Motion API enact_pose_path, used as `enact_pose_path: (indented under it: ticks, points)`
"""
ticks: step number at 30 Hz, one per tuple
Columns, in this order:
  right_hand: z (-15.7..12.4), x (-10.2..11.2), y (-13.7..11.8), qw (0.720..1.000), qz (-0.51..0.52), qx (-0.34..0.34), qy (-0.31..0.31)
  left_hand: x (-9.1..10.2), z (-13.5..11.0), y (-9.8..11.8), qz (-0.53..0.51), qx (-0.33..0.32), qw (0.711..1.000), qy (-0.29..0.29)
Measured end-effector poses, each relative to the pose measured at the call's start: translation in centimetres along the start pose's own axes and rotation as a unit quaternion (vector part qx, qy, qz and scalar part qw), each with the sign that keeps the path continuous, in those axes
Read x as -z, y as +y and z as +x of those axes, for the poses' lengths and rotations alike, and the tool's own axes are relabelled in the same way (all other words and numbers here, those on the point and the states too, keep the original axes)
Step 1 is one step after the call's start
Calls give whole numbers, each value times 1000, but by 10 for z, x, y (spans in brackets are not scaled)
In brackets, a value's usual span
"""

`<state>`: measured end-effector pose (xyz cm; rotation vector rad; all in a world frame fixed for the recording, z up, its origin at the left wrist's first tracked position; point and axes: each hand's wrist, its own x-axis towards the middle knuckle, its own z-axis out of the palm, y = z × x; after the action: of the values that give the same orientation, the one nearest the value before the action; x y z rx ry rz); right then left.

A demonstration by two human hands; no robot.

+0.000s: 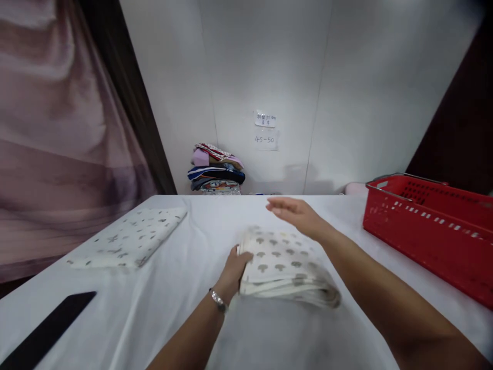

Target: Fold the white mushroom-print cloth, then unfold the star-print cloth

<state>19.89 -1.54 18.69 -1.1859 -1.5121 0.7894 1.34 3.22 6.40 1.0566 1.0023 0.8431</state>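
A folded white cloth (279, 257) with grey-brown mushroom-like prints is in the middle, blurred at its right end. My left hand (235, 270), with a silver band at its wrist, grips the left edge of this cloth, thumb on top and the other fingers mostly hidden. Above the far side of the cloth, my right hand (295, 211) is raised with fingers stretched out, holding nothing. To the left, a second folded white cloth (134, 236) with small scattered prints lies flat on the white-covered table (169, 318).
A red plastic basket (427, 236) with metal handles stands at the right. Stacked folded fabrics (216, 172) rise behind the table's far edge. A dark flat strip (50, 329) lies at the near left. Pinkish drapery (65, 128) hangs at left; paper labels (265, 139) are on the wall.
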Motion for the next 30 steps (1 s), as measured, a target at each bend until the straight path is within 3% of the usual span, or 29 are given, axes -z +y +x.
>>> enact_pose_path:
  ticks: [2, 4, 7, 9, 12, 14, 19, 25, 27, 30]
  points:
    - [-24, 1, 38, 996, -82, -34, -21, 28, 4, -24, 32, 70, 997, 20]
    - [-50, 11, 83, 979, -185, -84, 26, 45, 4, -39, 70, 90, 992, 45]
    - [-91, 31, 140, 939, -266, -187, 112, 50, 2, -44, 127, 78, 986, 71]
    - [-115, 36, 160, 911, -230, -302, 159, 47, 2, -42, 152, 75, 983, 72]
    - [-137, 28, 167, 904, -90, -383, 167, 42, 2, -41, 162, 68, 982, 66]
    - [-141, 16, 163, 908, -44, -383, 164, 41, 1, -42, 155, 58, 984, 62]
    - [-119, 1, 146, 929, 20, -315, 192, 33, -12, -32, 116, -15, 990, 75]
    - [-81, 23, 128, 952, 37, -204, 226, 21, -30, -18, 115, -129, 980, 99]
    - [-76, 28, 137, 949, 9, -221, 224, 22, -27, -27, 99, -93, 985, 103]
    - [-79, 26, 158, 930, -44, -312, 189, 30, -15, -46, 59, 16, 993, 98]
